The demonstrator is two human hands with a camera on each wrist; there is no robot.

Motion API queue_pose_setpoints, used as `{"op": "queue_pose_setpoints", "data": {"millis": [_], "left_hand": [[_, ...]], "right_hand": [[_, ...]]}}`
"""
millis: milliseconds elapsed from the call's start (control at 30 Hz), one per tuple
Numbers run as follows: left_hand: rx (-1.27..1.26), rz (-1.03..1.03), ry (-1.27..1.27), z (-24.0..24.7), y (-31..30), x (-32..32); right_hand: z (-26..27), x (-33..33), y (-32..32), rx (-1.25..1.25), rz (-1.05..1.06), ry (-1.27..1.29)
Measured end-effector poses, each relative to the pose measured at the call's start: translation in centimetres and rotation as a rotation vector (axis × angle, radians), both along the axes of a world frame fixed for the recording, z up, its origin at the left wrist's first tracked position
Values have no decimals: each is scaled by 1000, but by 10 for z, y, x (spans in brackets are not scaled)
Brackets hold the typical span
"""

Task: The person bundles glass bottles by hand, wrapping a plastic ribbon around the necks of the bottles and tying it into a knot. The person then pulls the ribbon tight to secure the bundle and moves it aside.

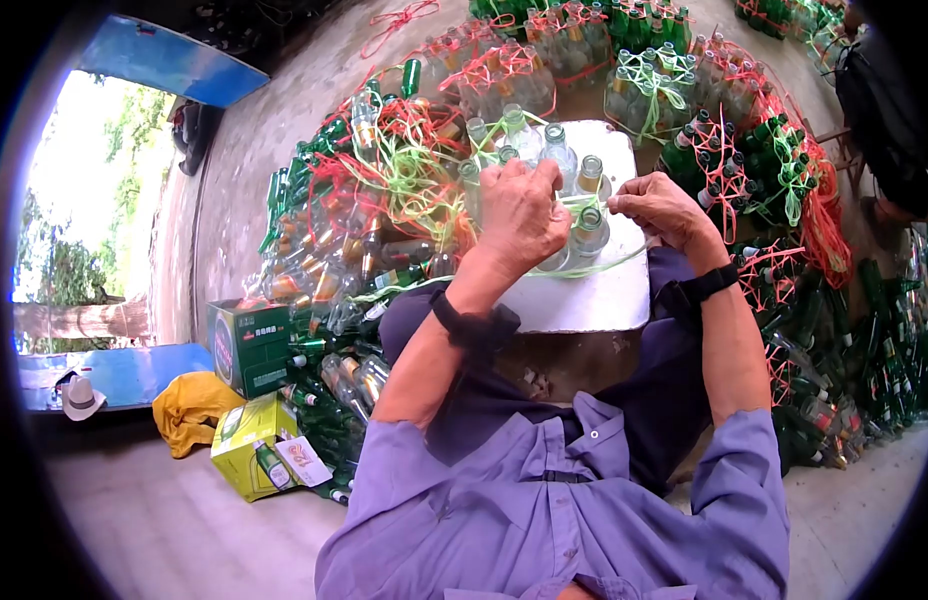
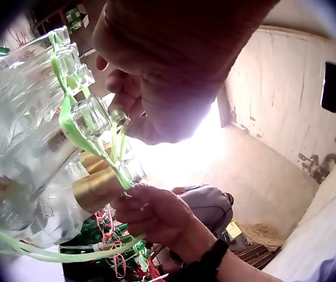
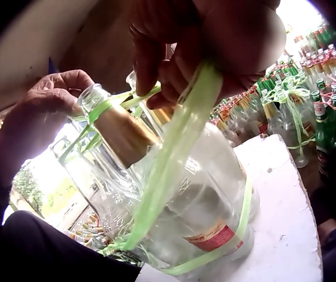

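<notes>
A cluster of clear glass bottles [image 1: 556,150] stands upright on a white board [image 1: 624,290]. Light-green plastic strap [image 3: 168,170] winds around the bottle necks and circles the bodies lower down. My left hand [image 1: 524,215] is over the near-left necks, its fingers curled at the strap beside one neck; the fingertips are partly hidden. At the cluster's right side, my right hand [image 1: 664,205] pinches a length of the strap beside a gold-foiled neck [image 2: 97,189]. From that hand, strap hangs down in front of the bottles in the right wrist view.
A tangle of red and green strap [image 1: 414,140] lies over loose bottles on the left. Tied bottle bundles [image 1: 649,90] stand behind and to the right. A green carton [image 1: 249,350], a yellow-green carton [image 1: 254,450] and a yellow cloth [image 1: 192,410] lie at lower left.
</notes>
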State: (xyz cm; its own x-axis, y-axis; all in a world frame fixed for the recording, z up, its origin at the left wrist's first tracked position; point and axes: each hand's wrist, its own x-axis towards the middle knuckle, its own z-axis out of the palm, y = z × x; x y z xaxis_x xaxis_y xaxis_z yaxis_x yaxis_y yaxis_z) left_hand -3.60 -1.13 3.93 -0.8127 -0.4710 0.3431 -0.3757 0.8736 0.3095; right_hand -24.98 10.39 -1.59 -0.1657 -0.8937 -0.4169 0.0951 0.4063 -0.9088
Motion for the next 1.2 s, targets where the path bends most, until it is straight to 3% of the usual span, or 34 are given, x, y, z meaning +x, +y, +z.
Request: {"op": "queue_pose_setpoints", "data": {"millis": [233, 433, 533, 633, 800, 933, 1000, 1133, 1200], "left_hand": [[-86, -21, -55, 7, -13, 10], [22, -71, -77, 8, -31, 14], [-89, -49, -58, 4, -34, 7], [22, 10, -19, -13, -42, 3], [5, 4, -164, -17, -47, 0], [79, 16, -110, -21, -47, 8], [119, -48, 95, -32, -46, 16], [79, 22, 59, -24, -23, 31], [122, -44, 140, -28, -12, 39]], "right_hand": [[10, 15, -8, -66, 46, 203], [-14, 20, -19, -198, 16, 282], [-12, 23, -16, -198, -4, 296], [-18, 27, -17, -235, -55, 306], [-13, 31, -12, -175, -86, 439], [-2, 34, 1, -183, -147, 629], [6, 31, 11, -208, -198, 560], [7, 41, 17, -259, -203, 639], [6, 43, 20, -325, -213, 634]]}}
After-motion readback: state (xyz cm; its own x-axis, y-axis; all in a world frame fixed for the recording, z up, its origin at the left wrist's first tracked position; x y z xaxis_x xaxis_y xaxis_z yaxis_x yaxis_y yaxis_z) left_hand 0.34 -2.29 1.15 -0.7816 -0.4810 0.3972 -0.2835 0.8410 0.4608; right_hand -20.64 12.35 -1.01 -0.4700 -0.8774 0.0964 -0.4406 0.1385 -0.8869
